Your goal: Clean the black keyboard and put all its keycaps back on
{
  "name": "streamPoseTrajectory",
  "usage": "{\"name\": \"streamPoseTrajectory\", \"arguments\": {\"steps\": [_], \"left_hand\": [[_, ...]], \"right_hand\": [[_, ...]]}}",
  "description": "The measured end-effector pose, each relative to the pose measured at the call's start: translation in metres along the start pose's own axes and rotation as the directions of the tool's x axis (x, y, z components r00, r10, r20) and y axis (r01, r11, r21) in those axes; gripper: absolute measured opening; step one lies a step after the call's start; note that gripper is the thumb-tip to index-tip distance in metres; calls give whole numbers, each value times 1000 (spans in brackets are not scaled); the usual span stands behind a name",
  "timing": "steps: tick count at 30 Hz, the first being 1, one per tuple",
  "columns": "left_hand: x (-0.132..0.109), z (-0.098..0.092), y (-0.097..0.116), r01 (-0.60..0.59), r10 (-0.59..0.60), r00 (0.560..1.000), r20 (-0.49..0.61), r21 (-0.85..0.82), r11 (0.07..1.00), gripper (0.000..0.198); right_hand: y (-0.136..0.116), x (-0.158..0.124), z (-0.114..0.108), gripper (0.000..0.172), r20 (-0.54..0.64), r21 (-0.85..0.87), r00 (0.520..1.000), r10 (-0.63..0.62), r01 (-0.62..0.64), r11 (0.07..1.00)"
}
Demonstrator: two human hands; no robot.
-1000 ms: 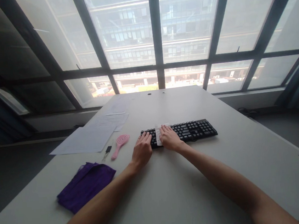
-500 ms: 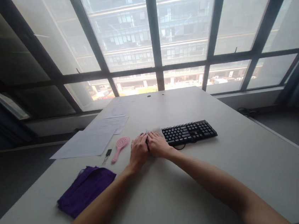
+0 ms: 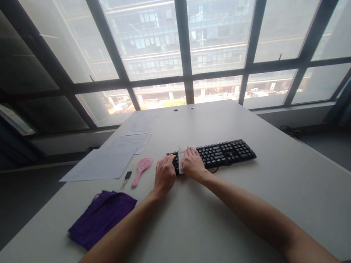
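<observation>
A black keyboard (image 3: 224,153) lies on the white table in front of me. My left hand (image 3: 165,172) grips its left end, with the fingertips over the edge keys. Under my right hand (image 3: 193,163) is a white tissue (image 3: 181,160), pressed down onto the keys in the keyboard's left part. The right fingers lie forward over the tissue and hide part of it. A small gap with black keys shows between the two hands.
Left of my hands lie a pink hairbrush (image 3: 142,170), a small black item with a metal end (image 3: 127,178) and a folded purple cloth bag (image 3: 101,218). Paper sheets (image 3: 99,166) spread along the table's left edge. A cable (image 3: 214,170) shows at the keyboard's front edge.
My right hand has slid to the right along the keyboard with the tissue, away from my left hand. The left hand stays at the keyboard's left end.
</observation>
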State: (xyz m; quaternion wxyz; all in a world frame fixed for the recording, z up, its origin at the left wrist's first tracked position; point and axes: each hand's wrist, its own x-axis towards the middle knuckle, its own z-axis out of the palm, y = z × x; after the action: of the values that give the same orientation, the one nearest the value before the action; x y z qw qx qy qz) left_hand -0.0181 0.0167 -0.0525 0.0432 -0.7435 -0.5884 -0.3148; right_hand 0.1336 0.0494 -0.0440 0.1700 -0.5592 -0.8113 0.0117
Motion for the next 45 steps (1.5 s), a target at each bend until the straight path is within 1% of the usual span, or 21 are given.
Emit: {"name": "streamPoseTrajectory", "arguments": {"steps": [4,7,10,12,15,18,22,26,29,33,35,40,43,45], "left_hand": [[2,1,1,14,-14,1000,11,-19,1000,43],[3,1,0,22,-23,1000,-5,-40,999,41],[3,-2,0,14,-18,998,-57,-86,996,39],[4,-5,0,-11,0,995,-97,-112,994,39],[4,-7,0,-36,21,993,-117,-127,991,42],[4,-5,-1,-43,32,995,-98,-115,992,43],[3,-2,-2,-112,114,993,14,-107,988,36],[1,1,0,-174,182,978,97,-83,981,37],[1,3,0,-183,188,971,150,-45,982,42],[2,4,-2,-208,212,960,185,-46,977,50],[1,4,-3,-224,229,955,187,-48,973,52],[1,4,-2,-226,228,953,199,-35,974,52],[1,4,-1,-227,229,954,192,-32,973,50],[1,3,0,-247,251,948,195,-48,968,49]], "right_hand": [[-6,-10,0,59,-11,10,993,-120,120,993],[-15,-17,3,57,-21,30,970,-242,243,970],[-21,-22,6,59,-23,48,936,-350,351,935],[-24,-23,6,60,-16,50,927,-376,376,925],[-25,-24,4,59,-10,36,942,-335,335,942],[-25,-23,0,58,-27,25,975,-222,222,975],[-21,-21,-2,57,-25,4,995,-99,100,995],[-14,-19,-4,58,-20,-13,999,-26,26,1000],[-11,-17,-5,57,-35,-2,999,-41,41,999],[-9,-16,-5,56,-69,46,984,-164,167,985],[-8,-16,-4,57,-64,67,979,-193,197,978],[-7,-16,0,57,-20,81,985,-172,173,981],[-8,-16,0,57,-27,50,991,-129,130,990],[-8,-17,-1,57,-33,27,995,-93,94,995]]}}
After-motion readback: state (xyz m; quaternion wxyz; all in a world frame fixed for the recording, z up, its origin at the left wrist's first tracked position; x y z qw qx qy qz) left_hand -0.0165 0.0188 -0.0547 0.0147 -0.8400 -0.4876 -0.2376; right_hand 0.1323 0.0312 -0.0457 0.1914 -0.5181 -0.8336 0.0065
